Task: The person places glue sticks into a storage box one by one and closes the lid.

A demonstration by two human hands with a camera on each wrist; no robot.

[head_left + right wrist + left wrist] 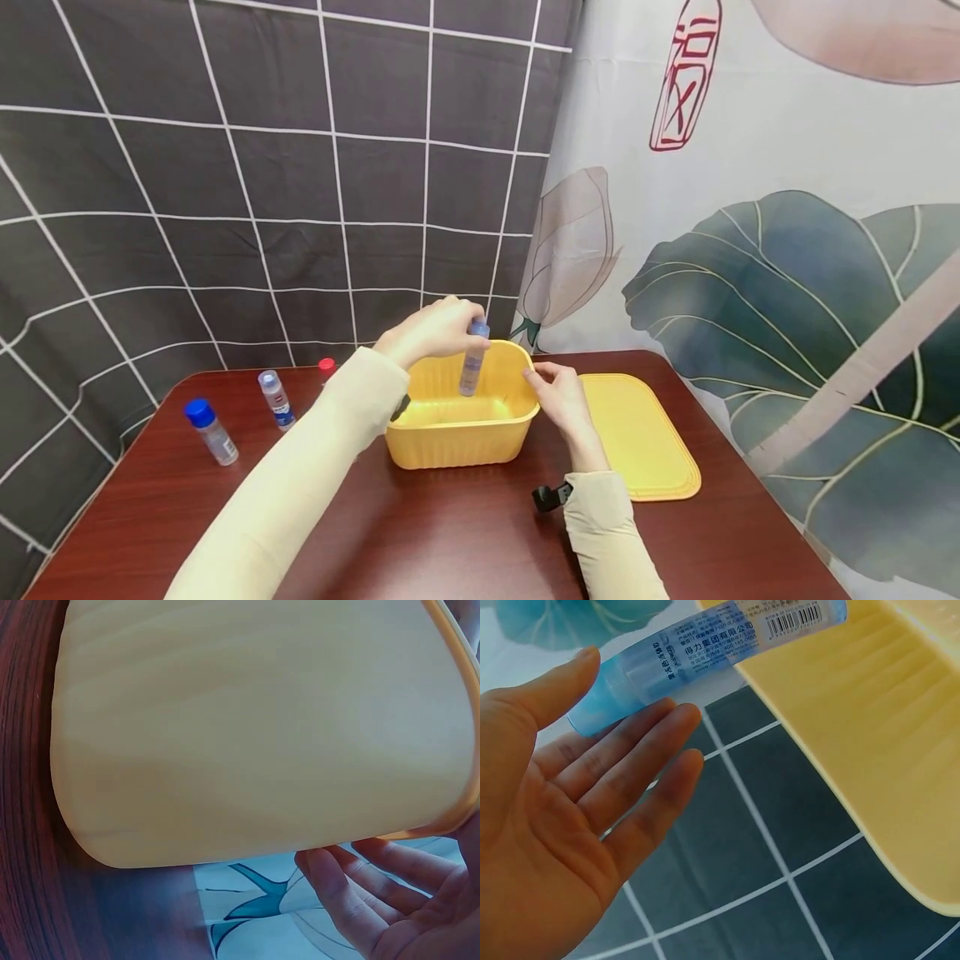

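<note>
My left hand [442, 329] is over a yellow plastic box [459, 446], pinching a slim clear glue bottle [472, 373] by its light blue cap end. The bottle hangs nearly upright inside the box opening, its lower end above the box floor. In the left wrist view, printed text and a barcode show on the glue bottle [720, 641], with the thumb on one side and fingers on the other. My right hand [562, 400] holds the right rim of the box, and in the right wrist view its fingertips [319, 862] meet the box edge.
Left of the box stand a bottle with a dark blue cap [212, 431], a clear bottle with a pale cap [277, 400] and a red-capped one [326, 367] partly behind the left arm. A flat yellow lid [641, 437] lies at the right. Curtains hang behind the table.
</note>
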